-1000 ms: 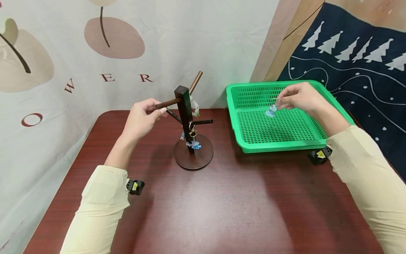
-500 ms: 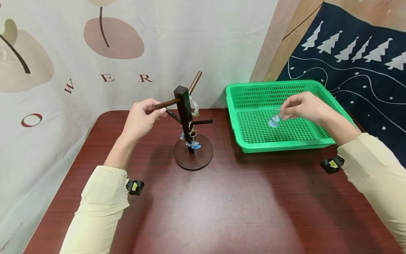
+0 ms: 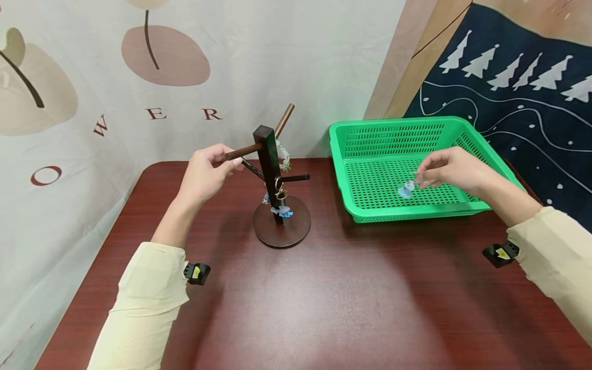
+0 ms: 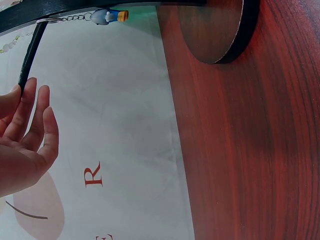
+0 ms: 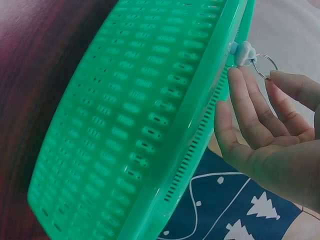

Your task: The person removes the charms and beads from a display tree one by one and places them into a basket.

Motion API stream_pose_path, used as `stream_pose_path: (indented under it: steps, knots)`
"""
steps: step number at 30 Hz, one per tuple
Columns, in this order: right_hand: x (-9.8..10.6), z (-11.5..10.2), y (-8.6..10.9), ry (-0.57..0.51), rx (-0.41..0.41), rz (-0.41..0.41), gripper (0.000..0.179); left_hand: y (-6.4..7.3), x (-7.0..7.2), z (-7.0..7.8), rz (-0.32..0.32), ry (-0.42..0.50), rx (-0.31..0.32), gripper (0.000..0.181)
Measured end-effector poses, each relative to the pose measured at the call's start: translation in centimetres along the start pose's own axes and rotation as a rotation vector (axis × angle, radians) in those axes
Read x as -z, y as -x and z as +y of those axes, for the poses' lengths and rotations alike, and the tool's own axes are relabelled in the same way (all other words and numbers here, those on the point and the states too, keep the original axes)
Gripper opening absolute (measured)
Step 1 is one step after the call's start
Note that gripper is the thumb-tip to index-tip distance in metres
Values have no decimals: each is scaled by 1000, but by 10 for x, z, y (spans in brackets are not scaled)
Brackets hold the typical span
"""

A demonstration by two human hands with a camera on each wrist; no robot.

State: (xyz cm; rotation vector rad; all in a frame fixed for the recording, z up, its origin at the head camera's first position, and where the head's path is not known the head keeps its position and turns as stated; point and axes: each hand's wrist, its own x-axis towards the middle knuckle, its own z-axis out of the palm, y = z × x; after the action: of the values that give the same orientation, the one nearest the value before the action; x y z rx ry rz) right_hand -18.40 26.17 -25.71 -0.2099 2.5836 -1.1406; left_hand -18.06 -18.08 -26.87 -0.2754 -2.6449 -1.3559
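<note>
The table (image 3: 333, 288) is a reddish-brown wood-look top, streaky dark grain, kinda shiny in the middle, rounded at the far left corner. Two things sit right on it: a dark peg stand (image 3: 272, 169) with its round base (image 3: 298, 226) flat down toward the back, and a green plastic basket (image 3: 416, 211) (the slotted kind) off to its right, near the far edge.

Indoor spot, exact kind unclear: reddish table (image 3: 342, 288), printed hangings (image 3: 296, 61).

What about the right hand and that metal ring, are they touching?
Touching: the right wrist view shows the right hand pinching the metal ring at its edge.
</note>
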Motion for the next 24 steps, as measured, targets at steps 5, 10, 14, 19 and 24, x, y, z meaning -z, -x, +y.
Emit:
stream_pose_path:
  steps: [5,10,14,19,24]
  knots:
    - [2,8,5,5,-13,-22,15,0,0,0,1,0,1,16]
    - [2,17,9,11,3,-64,17,0,0,0,2,4,-4,17]
    - [-1,23,9,14,1,-83,16,1,0,0,4,4,-12,17]
    - [-4,26,9,22,5,-97,16,1,0,0,3,3,-9,16]
    - [-5,27,10,14,3,-109,16,0,0,-1,2,-5,2,17]
